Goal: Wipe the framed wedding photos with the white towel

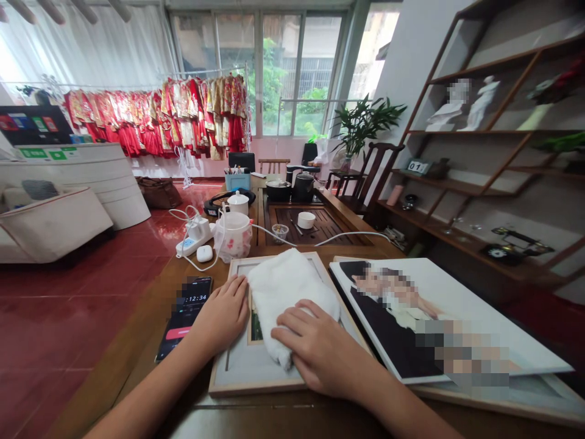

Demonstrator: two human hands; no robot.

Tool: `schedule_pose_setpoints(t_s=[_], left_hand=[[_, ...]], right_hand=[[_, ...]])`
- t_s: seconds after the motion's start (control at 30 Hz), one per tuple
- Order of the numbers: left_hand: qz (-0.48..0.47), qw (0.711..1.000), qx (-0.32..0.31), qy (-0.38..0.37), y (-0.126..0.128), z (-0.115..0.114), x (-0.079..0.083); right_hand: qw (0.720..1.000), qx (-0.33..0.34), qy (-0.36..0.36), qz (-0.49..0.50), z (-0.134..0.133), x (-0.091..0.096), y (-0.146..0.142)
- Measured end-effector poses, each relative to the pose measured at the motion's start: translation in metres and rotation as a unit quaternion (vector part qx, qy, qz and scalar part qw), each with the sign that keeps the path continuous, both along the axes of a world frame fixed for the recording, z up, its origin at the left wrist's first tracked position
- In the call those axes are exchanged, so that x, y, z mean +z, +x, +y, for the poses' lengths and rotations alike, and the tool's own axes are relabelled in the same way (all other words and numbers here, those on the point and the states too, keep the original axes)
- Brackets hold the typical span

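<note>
A picture frame (pixel 292 381) with a light wooden rim lies flat on the table in front of me. Over its middle and upper part is spread a white towel (pixel 292 280), which hides most of the picture; a small dark green strip shows beside it. My right hand (pixel 315 344) presses on the towel's lower right part with bent fingers, its thumb side partly out of sight. On the left side of the frame rests my left hand (pixel 226 314), fingers stretched out and lying flat by the towel's edge. A phone (pixel 187 317) lies left of that hand.
Right of the frame, a large photo print (pixel 457 292) lies over another frame (pixel 548 396). Beyond are a bagged white container (pixel 234 235), a lidded cup (pixel 238 203), a power strip (pixel 194 241) with cables, and a tea tray (pixel 329 235). Shelves (pixel 479 189) stand at right.
</note>
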State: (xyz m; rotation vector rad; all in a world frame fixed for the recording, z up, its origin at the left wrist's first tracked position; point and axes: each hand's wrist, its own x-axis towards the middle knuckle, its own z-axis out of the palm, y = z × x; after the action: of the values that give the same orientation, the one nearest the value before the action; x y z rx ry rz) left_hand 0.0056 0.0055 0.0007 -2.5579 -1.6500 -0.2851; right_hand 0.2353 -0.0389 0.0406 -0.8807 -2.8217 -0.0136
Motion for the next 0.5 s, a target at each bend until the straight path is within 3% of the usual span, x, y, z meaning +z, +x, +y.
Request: schedule_pose_setpoints(t_s=[0.13, 0.33, 0.5], left_hand=[[0.000, 1.000, -0.001, 0.002, -0.0003, -0.0004, 0.0001], [-0.011, 1.000, -0.003, 0.008, -0.0021, -0.0007, -0.0030], [-0.005, 1.000, 0.001, 0.002, -0.0015, -0.0026, 0.0007]], right_hand=[[1.000, 0.002, -0.017, -0.012, 0.0000, 0.0018, 0.0016], [0.999, -0.031, 0.016, 0.008, 0.0030, -0.0060, 0.0006], [1.000, -0.003, -0.013, -0.008, 0.0000, 0.0003, 0.0023]])
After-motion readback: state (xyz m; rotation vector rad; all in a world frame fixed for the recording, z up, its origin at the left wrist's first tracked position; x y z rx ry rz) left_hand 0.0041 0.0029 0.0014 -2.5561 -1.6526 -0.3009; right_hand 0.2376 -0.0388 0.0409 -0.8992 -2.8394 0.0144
